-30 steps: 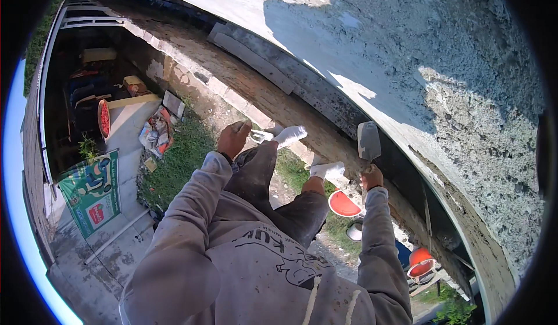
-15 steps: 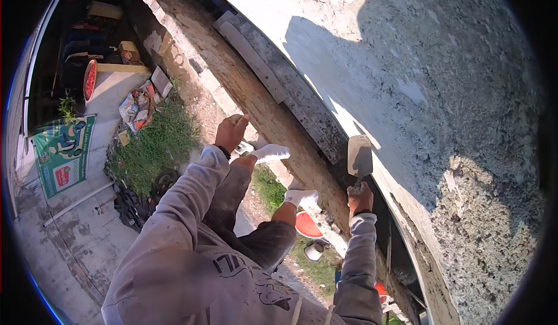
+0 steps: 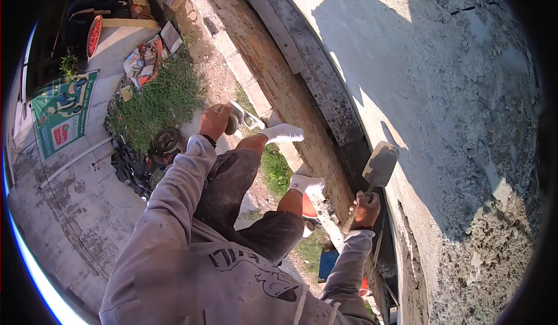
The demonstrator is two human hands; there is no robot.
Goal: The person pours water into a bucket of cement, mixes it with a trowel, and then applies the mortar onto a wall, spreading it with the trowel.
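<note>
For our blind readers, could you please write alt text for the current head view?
A person's right hand grips a trowel near a partly shadowed grey wall. The left hand is curled, its grip unclear; white-socked feet appear to rest on a brown ledge.

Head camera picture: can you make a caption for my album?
Trowel in the right hand, grey wall alongside, white socks on.

2 arms up front, hands well apart | left hand [image 3: 215, 120]: fingers curled, hold unclear; left forearm [image 3: 185, 180] slants up-right | right hand [image 3: 366, 210]: fingers wrapped in a grip, lower in view; right forearm [image 3: 350, 260] slants up-right | both wrists near straight
</note>
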